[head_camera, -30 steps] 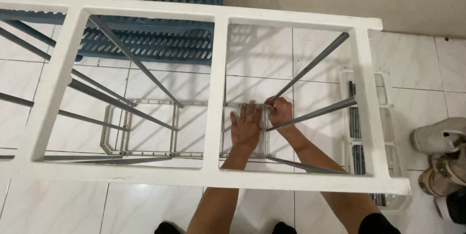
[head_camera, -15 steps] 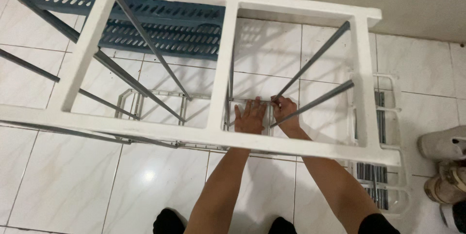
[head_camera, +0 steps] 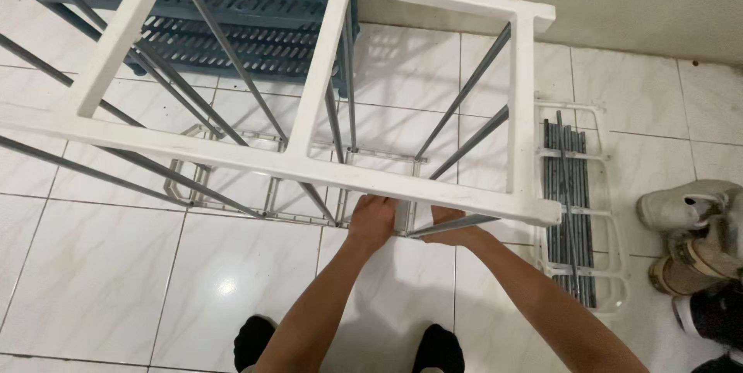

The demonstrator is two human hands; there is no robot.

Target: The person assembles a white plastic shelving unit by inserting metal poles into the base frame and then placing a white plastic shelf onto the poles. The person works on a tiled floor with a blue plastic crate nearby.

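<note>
White tile floor (head_camera: 116, 280); both hands' (head_camera: 371, 220) grip around lower shelf frame (head_camera: 232, 187), arms outstretched.

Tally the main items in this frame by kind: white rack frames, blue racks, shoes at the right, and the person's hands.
White rack frames: 3, the upper frame, the lower frame and a spare frame holding loose grey rods
Blue racks: 1
Shoes: 2
Hands: 2, left hand, right hand
Total: 8
</note>
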